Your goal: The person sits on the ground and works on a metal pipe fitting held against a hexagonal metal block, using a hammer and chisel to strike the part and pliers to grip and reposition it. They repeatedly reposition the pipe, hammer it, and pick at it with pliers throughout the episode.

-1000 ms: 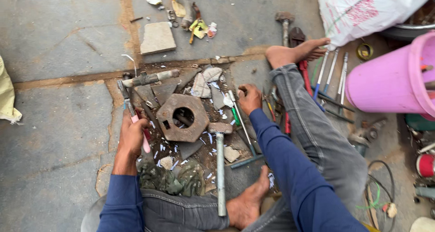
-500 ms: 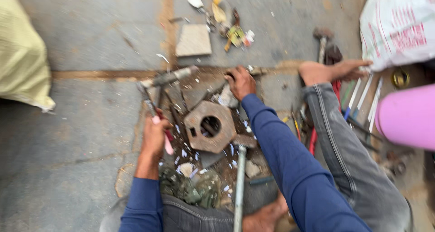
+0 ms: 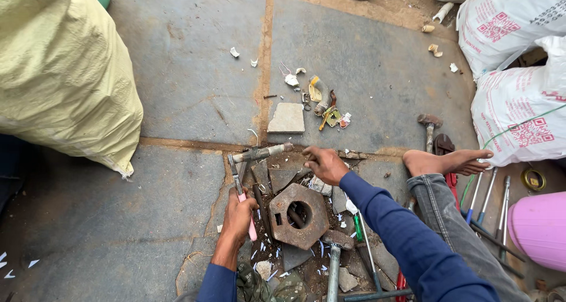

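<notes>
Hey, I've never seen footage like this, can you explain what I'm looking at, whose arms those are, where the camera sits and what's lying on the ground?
There is no machine here. The single picture comes from a camera worn on a person's head, looking down, so the two arms in blue sleeves are the wearer's own. The person sits on a stone floor, with one bare foot stretched out to the right.

The left hand has its grip closed on pink-handled pliers. The right hand reaches forward to the broken pieces near a grey metal bar; whether it holds anything is hard to tell.

Between the hands lies a rusty block with a round hole, with scrap and chips around it. A hammer lies just below it, another hammer near the foot, and screwdrivers to the right. A yellow sack and white sacks stand around the edges, and a pink bucket sits at the right.
</notes>
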